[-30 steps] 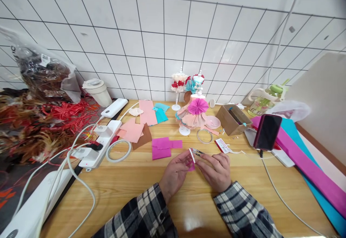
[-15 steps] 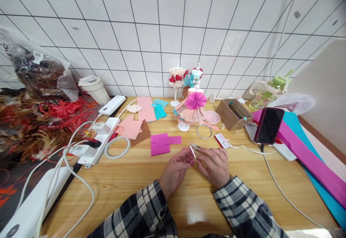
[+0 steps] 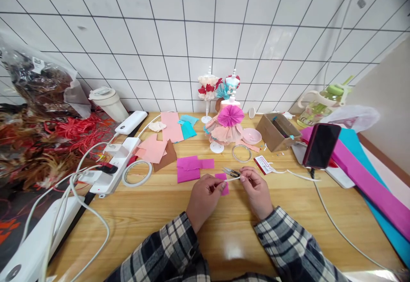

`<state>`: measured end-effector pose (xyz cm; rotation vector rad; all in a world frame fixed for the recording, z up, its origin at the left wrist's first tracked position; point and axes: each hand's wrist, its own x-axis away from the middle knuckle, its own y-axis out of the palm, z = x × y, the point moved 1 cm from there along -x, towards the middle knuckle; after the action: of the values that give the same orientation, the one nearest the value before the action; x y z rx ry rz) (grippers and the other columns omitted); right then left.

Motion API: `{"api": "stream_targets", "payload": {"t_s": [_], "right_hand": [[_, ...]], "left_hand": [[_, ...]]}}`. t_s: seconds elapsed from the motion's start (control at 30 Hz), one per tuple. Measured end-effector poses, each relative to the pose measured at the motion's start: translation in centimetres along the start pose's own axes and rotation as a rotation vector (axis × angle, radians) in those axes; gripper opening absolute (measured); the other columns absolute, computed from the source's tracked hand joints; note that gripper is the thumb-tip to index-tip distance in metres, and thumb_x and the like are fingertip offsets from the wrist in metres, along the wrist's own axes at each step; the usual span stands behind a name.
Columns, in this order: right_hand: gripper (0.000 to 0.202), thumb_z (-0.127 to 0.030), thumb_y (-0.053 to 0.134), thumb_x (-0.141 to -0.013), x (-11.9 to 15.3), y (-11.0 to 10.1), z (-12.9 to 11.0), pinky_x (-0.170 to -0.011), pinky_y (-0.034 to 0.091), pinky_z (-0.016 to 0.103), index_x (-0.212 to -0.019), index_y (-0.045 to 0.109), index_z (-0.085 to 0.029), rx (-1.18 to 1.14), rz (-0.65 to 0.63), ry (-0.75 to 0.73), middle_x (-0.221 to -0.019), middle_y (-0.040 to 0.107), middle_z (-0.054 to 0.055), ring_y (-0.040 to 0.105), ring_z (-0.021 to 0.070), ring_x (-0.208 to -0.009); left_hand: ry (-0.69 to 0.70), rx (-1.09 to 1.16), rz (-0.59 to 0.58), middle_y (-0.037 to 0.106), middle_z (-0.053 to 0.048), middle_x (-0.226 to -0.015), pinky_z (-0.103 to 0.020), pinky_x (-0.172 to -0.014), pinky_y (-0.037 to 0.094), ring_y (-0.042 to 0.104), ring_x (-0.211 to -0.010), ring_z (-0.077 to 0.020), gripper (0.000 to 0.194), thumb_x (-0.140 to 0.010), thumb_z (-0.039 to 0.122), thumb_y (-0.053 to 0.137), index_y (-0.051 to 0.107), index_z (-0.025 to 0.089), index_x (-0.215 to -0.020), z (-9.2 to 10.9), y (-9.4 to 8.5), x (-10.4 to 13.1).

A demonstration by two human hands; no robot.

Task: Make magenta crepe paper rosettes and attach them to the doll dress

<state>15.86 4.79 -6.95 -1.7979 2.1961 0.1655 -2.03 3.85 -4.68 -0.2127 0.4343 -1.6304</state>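
A thin white strip (image 3: 232, 179) is stretched between my two hands, one end pinched by each. My left hand (image 3: 205, 199) grips its left end, beside a small magenta paper piece (image 3: 225, 187) lying on the table. My right hand (image 3: 257, 191) pinches the right end, close to small scissors (image 3: 231, 172) that lie just behind the strip. Folded magenta paper (image 3: 188, 170) rests behind my left hand. Farther back stands a small dress form in a pink skirt (image 3: 224, 131) with a magenta paper fan (image 3: 230, 116).
Tape rolls (image 3: 137, 173) and a power strip (image 3: 115, 169) lie left. A cardboard box (image 3: 277, 132), a pink bowl (image 3: 251, 136), a tag (image 3: 264, 165) and a propped phone (image 3: 321, 146) stand or lie right. Peach and blue paper lies at the back.
The white strip has turned from steep to nearly level. My hands have moved a little apart, and the small magenta piece between them shows more fully. The camera view has shifted slightly.
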Motion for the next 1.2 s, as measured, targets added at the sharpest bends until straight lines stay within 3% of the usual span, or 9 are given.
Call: {"api": "stream_targets", "payload": {"t_s": [0.13,0.23,0.37,0.47,0.83,0.93,1.07,1.2], "right_hand": [[0.015,-0.032,0.059,-0.083,-0.1,-0.4,0.0,-0.069,0.05,0.033,-0.079,0.062,-0.018,0.082,0.134,-0.005,-0.091,0.06,0.007,0.059,0.0184,-0.082],[0.01,-0.029,0.063,-0.079,0.1,-0.3,-0.8,-0.065,0.05,0.033,-0.077,0.064,-0.019,0.344,0.187,-0.136,-0.09,0.06,0.008,0.057,0.0184,-0.077],[0.004,-0.022,0.062,-0.079,0.9,0.5,-2.2,-0.078,0.049,0.039,-0.081,0.065,-0.022,0.519,0.051,-0.351,-0.09,0.061,0.007,0.057,0.0208,-0.086],[0.007,-0.02,0.062,-0.078,1.3,1.1,-2.6,-0.077,0.049,0.038,-0.084,0.066,-0.023,0.547,-0.06,-0.41,-0.09,0.062,0.006,0.058,0.0206,-0.087],[0.013,-0.023,0.058,-0.083,1.2,0.9,-2.8,-0.07,0.054,0.034,-0.083,0.071,-0.023,0.316,-0.201,-0.235,-0.087,0.064,0.005,0.062,0.0187,-0.08],[0.017,-0.02,0.055,-0.085,1.3,0.7,-3.0,-0.073,0.054,0.033,-0.089,0.071,-0.024,0.297,-0.257,-0.287,-0.088,0.065,0.006,0.063,0.0186,-0.084],[0.022,-0.016,0.056,-0.083,1.7,0.5,-2.9,-0.073,0.055,0.033,-0.097,0.07,-0.026,0.343,-0.208,-0.345,-0.093,0.064,0.006,0.063,0.0182,-0.086],[0.027,-0.016,0.058,-0.082,1.8,0.6,-2.6,-0.077,0.056,0.034,-0.104,0.069,-0.028,0.382,-0.252,-0.391,-0.098,0.063,0.006,0.063,0.0188,-0.088]], "left_hand": [[0.001,0.002,0.05,0.06,-0.002,-0.068,-0.026,-0.061,0.038,0.051,-0.062,-0.0148,0.016,-0.079,0.032,0.062,0.068,0.019,-0.072,0.3,-0.3,0.0],[0.084,0.059,-0.03,0.065,-0.004,-0.074,-0.028,-0.067,0.041,0.055,-0.068,-0.0167,0.014,-0.081,0.029,0.06,0.072,0.021,-0.082,0.7,0.0,0.3],[0.115,0.068,-0.111,0.069,-0.007,-0.088,-0.031,-0.077,0.042,0.059,-0.082,-0.0204,0.021,-0.085,0.028,0.056,0.072,0.024,-0.098,0.7,0.5,0.5],[0.132,0.029,-0.113,0.068,-0.007,-0.089,-0.03,-0.076,0.041,0.058,-0.082,-0.0203,0.024,-0.087,0.029,0.053,0.072,0.024,-0.1,0.6,0.4,0.5],[0.156,0.03,-0.107,0.069,-0.007,-0.082,-0.031,-0.073,0.039,0.057,-0.074,-0.0198,0.021,-0.085,0.032,0.055,0.074,0.025,-0.093,0.3,-0.3,0.5],[0.167,-0.027,-0.067,0.069,-0.007,-0.079,-0.03,-0.07,0.04,0.058,-0.071,-0.019,0.018,-0.083,0.027,0.057,0.074,0.024,-0.09,0.3,-0.4,0.4],[0.101,-0.048,-0.023,0.069,-0.005,-0.073,-0.026,-0.06,0.042,0.058,-0.063,-0.0161,0.017,-0.079,0.02,0.058,0.074,0.021,-0.084,0.2,-0.2,0.3],[-0.008,0.054,-0.081,0.069,-0.004,-0.069,-0.024,-0.057,0.043,0.059,-0.061,-0.0151,0.022,-0.079,0.018,0.054,0.075,0.019,-0.08,0.2,0.1,0.3]]}}
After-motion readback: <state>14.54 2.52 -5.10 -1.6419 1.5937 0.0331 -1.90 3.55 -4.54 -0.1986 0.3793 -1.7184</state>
